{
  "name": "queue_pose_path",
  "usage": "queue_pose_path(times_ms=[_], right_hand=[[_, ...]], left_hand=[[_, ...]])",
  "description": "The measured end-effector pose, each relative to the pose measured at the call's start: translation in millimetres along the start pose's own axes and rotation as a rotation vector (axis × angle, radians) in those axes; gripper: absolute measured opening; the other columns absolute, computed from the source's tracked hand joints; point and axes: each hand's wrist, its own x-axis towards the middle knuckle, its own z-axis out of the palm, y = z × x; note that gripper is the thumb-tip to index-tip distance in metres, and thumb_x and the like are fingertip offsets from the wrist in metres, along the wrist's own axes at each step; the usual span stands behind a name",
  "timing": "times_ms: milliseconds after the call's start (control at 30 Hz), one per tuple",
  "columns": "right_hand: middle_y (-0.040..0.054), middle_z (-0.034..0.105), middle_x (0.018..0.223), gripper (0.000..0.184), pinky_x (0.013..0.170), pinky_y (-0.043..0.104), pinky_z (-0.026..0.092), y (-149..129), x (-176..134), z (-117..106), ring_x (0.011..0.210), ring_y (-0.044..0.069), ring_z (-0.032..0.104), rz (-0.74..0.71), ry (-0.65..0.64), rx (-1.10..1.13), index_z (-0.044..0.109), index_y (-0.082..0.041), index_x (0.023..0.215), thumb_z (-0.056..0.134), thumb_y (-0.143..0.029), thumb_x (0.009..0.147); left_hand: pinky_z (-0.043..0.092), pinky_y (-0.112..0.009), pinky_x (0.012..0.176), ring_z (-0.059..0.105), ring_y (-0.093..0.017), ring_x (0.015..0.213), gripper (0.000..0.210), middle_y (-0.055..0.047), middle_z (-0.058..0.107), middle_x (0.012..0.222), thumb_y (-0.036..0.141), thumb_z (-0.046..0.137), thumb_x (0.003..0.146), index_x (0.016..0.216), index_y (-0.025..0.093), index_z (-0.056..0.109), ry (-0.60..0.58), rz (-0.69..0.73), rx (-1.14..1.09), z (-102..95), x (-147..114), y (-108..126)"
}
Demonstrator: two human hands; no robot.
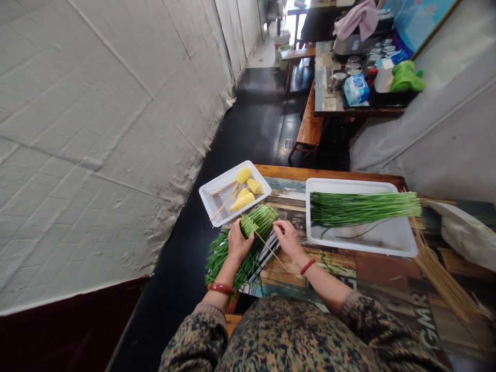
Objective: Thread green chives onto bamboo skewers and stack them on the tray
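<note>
My left hand [239, 242] is closed around a small bunch of garlic chives [249, 226], its pale cut ends up. A thin bamboo skewer [271, 245] runs from this bunch down to the right. Beneath and beside the hand lies a larger pile of garlic chives [220, 258], leaves spilling toward the table's left edge. My right hand [289, 240] has its fingertips pinched together at the right side of the pile's cut ends; what is between them is too small to make out. A long grey blade-like strip [267, 253] shows between the hands, partly covered.
A white tray [204, 192] with skewered corn pieces [242, 200] stands at the upper left. To the right, another white tray [360, 250] holds long chives [360, 206]. Bare skewers [445, 279] and a plastic bag [465, 232] lie at the far right. A wall [96, 129] rises left.
</note>
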Motion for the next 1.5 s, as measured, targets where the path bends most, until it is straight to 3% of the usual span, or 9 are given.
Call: queue_pose_path(times_ms=[100,233,400,533,667,867,1067,1200,1500], right_hand=[[0.0083,0.066,0.093,0.012,0.083,0.033,0.044,20,11,-2,0.089,0.022,0.060,0.047,-0.023,-0.095,0.066,-0.020,0.094,0.056,-0.026,0.090],[0.0064,0.066,0.085,0.002,0.081,0.031,0.041,26,16,7,0.085,0.022,0.059,0.087,-0.070,-0.187,0.065,-0.022,0.083,0.064,-0.022,0.084],[0.0061,0.066,0.091,0.012,0.080,0.029,0.041,23,19,14,0.087,0.020,0.059,0.107,-0.087,-0.215,0.064,-0.022,0.086,0.054,-0.016,0.088],[0.0066,0.066,0.093,0.012,0.080,0.030,0.042,25,20,16,0.088,0.021,0.060,0.128,-0.067,-0.191,0.063,-0.021,0.093,0.058,-0.016,0.085],[0.0066,0.065,0.086,0.008,0.077,0.031,0.043,26,23,20,0.083,0.021,0.060,0.137,-0.034,-0.112,0.061,-0.021,0.080,0.057,-0.014,0.081],[0.0044,0.063,0.081,0.011,0.077,0.031,0.046,10,11,21,0.080,0.020,0.059,0.092,0.031,0.120,0.058,-0.021,0.078,0.048,-0.022,0.084],[0.0020,0.062,0.075,0.012,0.066,0.028,0.046,-18,-6,18,0.069,0.017,0.056,0.107,0.007,0.341,0.058,-0.019,0.079,0.051,-0.028,0.083],[0.0013,0.062,0.075,0.013,0.065,0.027,0.046,-30,-11,21,0.069,0.017,0.057,0.131,-0.014,0.441,0.059,-0.019,0.081,0.052,-0.029,0.083],[0.0017,0.063,0.076,0.015,0.066,0.028,0.047,-32,-18,24,0.071,0.017,0.057,0.170,-0.005,0.522,0.061,-0.019,0.080,0.056,-0.033,0.080]], left_hand=[[0.045,-0.053,0.102,0.057,-0.032,0.119,0.063,-0.015,0.059,0.122,0.023,0.069,0.071,0.129,0.018,0.043,0.023,0.004,-0.008,1.8,3,-3],[0.045,-0.054,0.103,0.056,-0.032,0.120,0.064,-0.015,0.059,0.122,0.025,0.069,0.072,0.130,0.019,0.042,0.036,0.012,-0.016,2.8,1,-5],[0.044,-0.054,0.105,0.055,-0.033,0.123,0.064,-0.017,0.058,0.125,0.025,0.069,0.072,0.130,0.019,0.043,0.048,0.009,-0.013,1.8,-3,-8],[0.044,-0.054,0.105,0.055,-0.032,0.122,0.064,-0.016,0.058,0.124,0.025,0.069,0.072,0.130,0.019,0.043,0.046,0.013,-0.017,1.0,-4,-7],[0.045,-0.053,0.103,0.056,-0.031,0.120,0.064,-0.016,0.058,0.122,0.024,0.069,0.073,0.130,0.017,0.042,0.033,0.024,-0.015,-0.8,-6,-3],[0.045,-0.050,0.104,0.056,-0.029,0.119,0.063,-0.012,0.058,0.121,0.021,0.069,0.072,0.129,0.020,0.042,0.019,0.041,-0.012,-7.6,-10,3],[0.037,-0.051,0.112,0.043,-0.030,0.136,0.068,-0.018,0.045,0.144,0.026,0.070,0.076,0.135,0.019,0.037,-0.021,0.125,-0.035,-13.4,-8,13],[0.036,-0.052,0.113,0.038,-0.033,0.140,0.083,-0.023,0.037,0.151,0.033,0.076,0.073,0.140,0.016,0.031,-0.032,0.139,-0.048,-10.8,-7,17],[0.037,-0.052,0.110,0.042,-0.035,0.137,0.106,-0.024,0.043,0.145,0.042,0.082,0.065,0.147,0.016,0.020,0.016,0.091,-0.020,-12.0,-16,21]])
